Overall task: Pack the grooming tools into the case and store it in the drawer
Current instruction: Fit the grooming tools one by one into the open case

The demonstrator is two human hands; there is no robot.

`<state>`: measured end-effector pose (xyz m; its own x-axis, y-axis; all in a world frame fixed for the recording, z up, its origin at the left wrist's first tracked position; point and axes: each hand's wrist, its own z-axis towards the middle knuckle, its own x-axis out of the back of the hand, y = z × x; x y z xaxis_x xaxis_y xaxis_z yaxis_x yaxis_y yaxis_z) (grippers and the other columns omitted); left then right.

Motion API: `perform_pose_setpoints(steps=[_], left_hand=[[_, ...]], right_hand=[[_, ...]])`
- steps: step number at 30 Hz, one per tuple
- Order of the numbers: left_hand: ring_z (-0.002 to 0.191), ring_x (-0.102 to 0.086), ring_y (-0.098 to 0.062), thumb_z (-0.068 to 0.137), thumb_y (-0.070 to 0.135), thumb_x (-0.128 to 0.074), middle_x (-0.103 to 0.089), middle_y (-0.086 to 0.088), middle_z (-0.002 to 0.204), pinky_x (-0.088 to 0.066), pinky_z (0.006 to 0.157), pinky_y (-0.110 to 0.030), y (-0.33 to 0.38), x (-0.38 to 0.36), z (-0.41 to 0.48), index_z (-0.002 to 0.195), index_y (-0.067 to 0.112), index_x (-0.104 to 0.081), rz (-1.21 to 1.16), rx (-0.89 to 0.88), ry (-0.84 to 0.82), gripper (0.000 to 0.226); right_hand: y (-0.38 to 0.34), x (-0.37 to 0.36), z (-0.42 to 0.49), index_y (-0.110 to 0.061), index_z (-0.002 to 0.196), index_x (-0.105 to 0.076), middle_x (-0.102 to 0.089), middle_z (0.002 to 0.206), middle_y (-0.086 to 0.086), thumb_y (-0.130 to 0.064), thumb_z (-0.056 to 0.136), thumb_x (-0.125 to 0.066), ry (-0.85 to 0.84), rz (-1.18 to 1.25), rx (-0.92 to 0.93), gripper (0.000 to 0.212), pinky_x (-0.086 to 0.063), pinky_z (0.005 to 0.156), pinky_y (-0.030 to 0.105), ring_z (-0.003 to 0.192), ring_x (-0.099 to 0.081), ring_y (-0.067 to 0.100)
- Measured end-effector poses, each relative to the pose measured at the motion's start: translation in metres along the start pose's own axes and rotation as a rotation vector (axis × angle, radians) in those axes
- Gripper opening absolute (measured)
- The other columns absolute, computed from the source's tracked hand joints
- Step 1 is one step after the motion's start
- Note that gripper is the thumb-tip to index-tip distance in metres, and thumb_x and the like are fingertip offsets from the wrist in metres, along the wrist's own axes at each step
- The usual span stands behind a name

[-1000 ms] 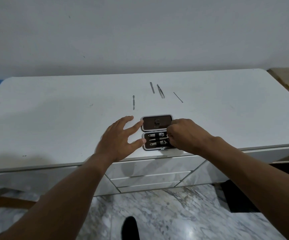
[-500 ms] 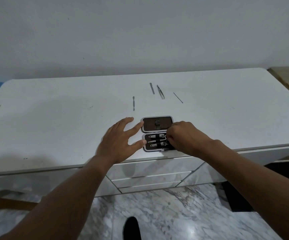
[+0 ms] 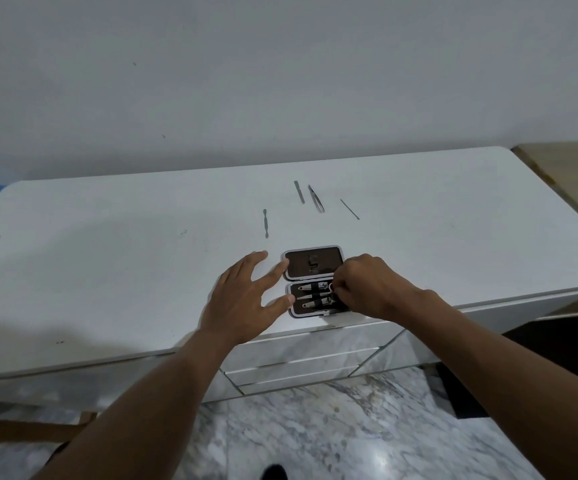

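The grooming case (image 3: 313, 266) lies open near the front edge of the white dresser top (image 3: 107, 271), its dark lid half toward the wall. Several metal tools (image 3: 310, 296) sit under the straps of its lower half. My left hand (image 3: 246, 303) is spread flat, with fingertips touching the case's left edge. My right hand (image 3: 367, 289) pinches a ring-handled tool (image 3: 330, 288) at the case's right side. Loose on the top behind the case lie a cuticle pusher (image 3: 265, 223), a nail file (image 3: 299, 192), tweezers (image 3: 316, 199) and a thin pick (image 3: 349, 208).
Shut drawers (image 3: 298, 358) with marble-patterned fronts run below the dresser's front edge. A grey wall stands behind. Marble floor (image 3: 315, 427) lies below, a wooden surface (image 3: 575, 161) at the far right, and a dark opening (image 3: 540, 358) at the dresser's right end.
My right hand's fingers have shifted a little at the case's right side, baring the tool's ring handle. The left hand stays against the case's left edge.
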<state>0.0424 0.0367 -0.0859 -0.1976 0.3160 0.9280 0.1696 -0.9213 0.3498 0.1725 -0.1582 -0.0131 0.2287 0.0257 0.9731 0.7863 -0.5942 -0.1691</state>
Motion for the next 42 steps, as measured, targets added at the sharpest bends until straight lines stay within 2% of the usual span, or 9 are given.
perform_pose_setpoints(steps=[4, 11, 16, 18, 22, 29, 32, 37, 42], left_hand=[[0.140, -0.031, -0.020, 0.086, 0.070, -0.032, -0.036, 0.000, 0.152, -0.029, 0.112, -0.040, 0.001, 0.001, 0.000, 0.145, 0.043, -0.036, -0.001, 0.002, -0.017, 0.065], [0.140, -0.033, -0.023, 0.084, 0.070, -0.030, -0.039, -0.003, 0.151, -0.030, 0.110, -0.043, 0.004, 0.009, 0.005, 0.144, 0.039, -0.039, -0.018, 0.006, -0.056, 0.068], [0.142, -0.030, -0.023, 0.088, 0.064, -0.039, -0.037, -0.006, 0.152, -0.021, 0.117, -0.047, 0.000, 0.005, 0.003, 0.146, 0.035, -0.038, -0.024, -0.040, -0.036, 0.065], [0.145, -0.026, -0.024, 0.088, 0.062, -0.041, -0.034, -0.008, 0.154, -0.019, 0.118, -0.047, 0.000, 0.001, 0.002, 0.146, 0.035, -0.037, -0.023, -0.044, -0.017, 0.064], [0.147, -0.022, -0.021, 0.087, 0.064, -0.043, -0.030, -0.006, 0.157, -0.018, 0.120, -0.043, -0.001, 0.003, 0.004, 0.147, 0.038, -0.033, -0.024, -0.022, -0.036, 0.066], [0.145, -0.025, -0.020, 0.085, 0.063, -0.048, -0.032, -0.004, 0.155, -0.020, 0.119, -0.041, 0.000, 0.004, 0.008, 0.146, 0.038, -0.035, -0.017, -0.005, -0.018, 0.067], [0.144, -0.027, -0.020, 0.084, 0.062, -0.051, -0.034, -0.004, 0.154, -0.023, 0.118, -0.043, 0.001, 0.004, 0.008, 0.146, 0.039, -0.035, -0.018, -0.002, -0.013, 0.068], [0.143, -0.030, -0.020, 0.084, 0.063, -0.051, -0.036, -0.003, 0.153, -0.026, 0.117, -0.044, 0.002, 0.005, 0.009, 0.145, 0.039, -0.036, -0.017, 0.001, -0.002, 0.067], [0.143, -0.029, -0.022, 0.086, 0.066, -0.043, -0.036, -0.005, 0.153, -0.025, 0.117, -0.044, 0.001, 0.005, 0.008, 0.146, 0.039, -0.035, -0.005, -0.011, -0.007, 0.066]], right_hand=[[-0.001, 0.008, 0.002, -0.007, 0.076, -0.068, -0.071, 0.081, 0.013, -0.014, 0.082, -0.052, 0.057, 0.046, -0.083, 0.019, -0.043, 0.061, 0.029, 0.072, -0.061, 0.032], [-0.004, 0.017, 0.030, -0.003, 0.087, -0.068, -0.072, 0.088, 0.014, -0.013, 0.085, -0.050, 0.185, 0.113, -0.249, 0.021, -0.053, 0.073, 0.037, 0.082, -0.064, 0.033], [0.003, 0.015, 0.070, -0.002, 0.101, -0.065, -0.068, 0.106, 0.017, -0.012, 0.086, -0.051, 0.192, 0.168, -0.300, 0.022, -0.048, 0.082, 0.036, 0.098, -0.061, 0.035], [0.009, 0.016, 0.087, -0.002, 0.106, -0.063, -0.066, 0.110, 0.018, -0.011, 0.087, -0.051, 0.197, 0.193, -0.317, 0.025, -0.044, 0.079, 0.033, 0.102, -0.060, 0.035], [0.017, 0.016, 0.116, 0.001, 0.104, -0.058, -0.062, 0.107, 0.020, -0.010, 0.088, -0.050, 0.190, 0.228, -0.377, 0.021, -0.036, 0.071, 0.031, 0.099, -0.059, 0.038], [0.022, 0.023, 0.151, 0.002, 0.108, -0.055, -0.061, 0.112, 0.020, -0.010, 0.095, -0.045, 0.189, 0.210, -0.371, 0.021, -0.045, 0.084, 0.036, 0.105, -0.058, 0.035], [0.023, 0.026, 0.157, 0.001, 0.100, -0.057, -0.063, 0.107, 0.021, -0.010, 0.091, -0.048, 0.168, 0.287, -0.419, 0.017, -0.042, 0.074, 0.032, 0.099, -0.061, 0.038], [0.023, 0.032, 0.153, -0.008, 0.086, -0.053, -0.058, 0.090, 0.011, -0.020, 0.083, -0.057, 0.174, 0.422, -0.522, 0.014, -0.040, 0.067, 0.031, 0.086, -0.057, 0.034], [0.028, 0.039, 0.120, -0.015, 0.100, -0.064, -0.067, 0.092, 0.001, -0.010, 0.078, -0.063, 0.250, 0.580, -0.443, 0.022, -0.044, 0.073, 0.028, 0.088, -0.061, 0.022]])
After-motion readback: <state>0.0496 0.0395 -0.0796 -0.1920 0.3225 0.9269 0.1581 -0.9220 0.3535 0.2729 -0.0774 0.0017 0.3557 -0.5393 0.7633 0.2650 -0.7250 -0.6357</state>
